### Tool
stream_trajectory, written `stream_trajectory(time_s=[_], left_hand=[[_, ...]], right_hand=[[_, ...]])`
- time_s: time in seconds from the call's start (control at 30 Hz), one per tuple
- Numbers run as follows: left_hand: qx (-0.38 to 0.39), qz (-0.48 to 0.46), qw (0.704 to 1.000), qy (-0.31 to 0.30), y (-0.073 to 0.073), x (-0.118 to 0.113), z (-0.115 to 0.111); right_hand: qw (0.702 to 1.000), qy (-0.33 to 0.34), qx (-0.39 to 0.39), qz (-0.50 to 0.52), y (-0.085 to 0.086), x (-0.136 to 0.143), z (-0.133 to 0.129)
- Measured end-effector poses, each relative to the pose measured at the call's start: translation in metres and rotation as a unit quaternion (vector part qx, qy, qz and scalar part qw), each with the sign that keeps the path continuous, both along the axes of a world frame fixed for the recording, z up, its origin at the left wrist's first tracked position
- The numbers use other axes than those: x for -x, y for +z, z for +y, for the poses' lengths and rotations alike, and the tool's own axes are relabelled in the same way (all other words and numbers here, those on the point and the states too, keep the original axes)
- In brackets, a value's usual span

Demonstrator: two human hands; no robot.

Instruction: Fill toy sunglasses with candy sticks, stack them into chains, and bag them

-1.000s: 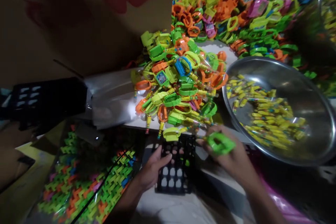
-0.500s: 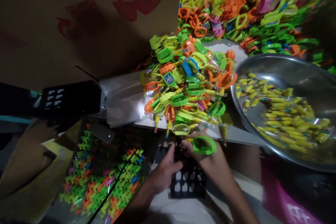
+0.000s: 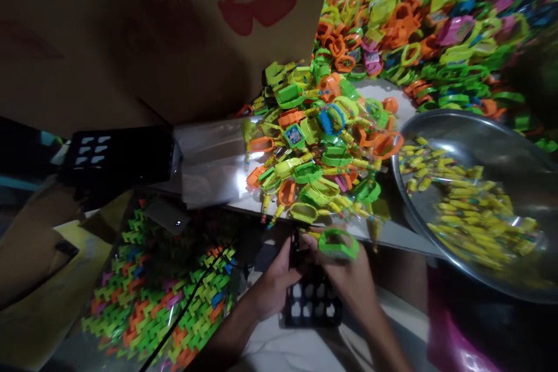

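Left hand [image 3: 276,282]: wrapped on the left side of a black tray [image 3: 314,321], thumb laid across it, fingers closed.
Right hand [image 3: 346,264]: over the tray's upper right part, fingers curled with a green toy watch [image 3: 337,246] held at them; the tips are partly hidden, and I cannot tell whether they pinch the bit of yellow there.
Tray: just off the near edge of the white desk [image 3: 418,239], its lower rows of cut-outs in plain sight.
Watch pile: bright toy watches [image 3: 307,172] mixed with yellow sticks, reaching the desk's near edge.
Steel bowl [image 3: 403,197]: right of the pile, yellow sticks [image 3: 475,215] inside.
Back: a larger heap of toy watches [image 3: 403,23] beside a cardboard box [image 3: 196,81].
Left: zigzag pieces [image 3: 148,314] lie below the desk's near edge; another person's arm [image 3: 30,244] reaches near a second black tray [image 3: 126,157].
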State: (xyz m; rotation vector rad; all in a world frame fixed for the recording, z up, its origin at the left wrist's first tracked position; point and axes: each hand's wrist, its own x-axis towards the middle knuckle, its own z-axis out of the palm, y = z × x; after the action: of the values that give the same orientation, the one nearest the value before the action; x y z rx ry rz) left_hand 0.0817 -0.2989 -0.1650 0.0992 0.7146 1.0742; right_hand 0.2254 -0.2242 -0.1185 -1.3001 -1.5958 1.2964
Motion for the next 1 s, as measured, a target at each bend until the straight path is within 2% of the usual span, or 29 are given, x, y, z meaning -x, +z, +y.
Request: stream_trajectory(time_s=[0.13, 0.27, 0.4, 0.53, 0.63, 0.7, 0.8, 0.9, 1.0], left_hand=[[-0.023, 0.013, 1.0, -0.005, -0.005, -0.001, -0.003], [-0.067, 0.075, 0.995, -0.013, -0.014, 0.0, -0.011], [-0.077, 0.127, 0.988, -0.028, -0.019, -0.002, -0.022], [-0.082, 0.151, 0.985, -0.036, -0.01, -0.006, -0.025], [-0.088, 0.164, 0.982, -0.025, 0.001, -0.009, -0.023], [-0.087, 0.162, 0.983, -0.014, 0.003, -0.011, -0.024], [-0.056, 0.135, 0.989, 0.0, -0.004, -0.015, -0.03], [-0.002, 0.12, 0.992, 0.035, -0.017, -0.018, -0.04], [0.047, 0.119, 0.99, 0.052, -0.022, -0.012, -0.041]], right_hand=[[1.0, 0.02, 0.0, 0.007, 0.004, 0.0, 0.0], [1.0, 0.011, -0.02, -0.007, 0.008, 0.0, -0.004], [0.998, 0.005, -0.057, -0.03, 0.015, 0.001, -0.01], [0.993, 0.002, -0.093, -0.076, 0.023, 0.004, -0.018], [0.992, -0.017, -0.085, -0.092, 0.022, 0.007, -0.024], [0.992, -0.019, -0.073, -0.098, 0.019, 0.009, -0.027], [0.991, 0.015, -0.048, -0.124, 0.015, 0.006, -0.029], [0.981, 0.107, -0.028, -0.161, 0.019, -0.004, -0.022], [0.956, 0.161, -0.078, -0.234, 0.027, -0.014, -0.005]])
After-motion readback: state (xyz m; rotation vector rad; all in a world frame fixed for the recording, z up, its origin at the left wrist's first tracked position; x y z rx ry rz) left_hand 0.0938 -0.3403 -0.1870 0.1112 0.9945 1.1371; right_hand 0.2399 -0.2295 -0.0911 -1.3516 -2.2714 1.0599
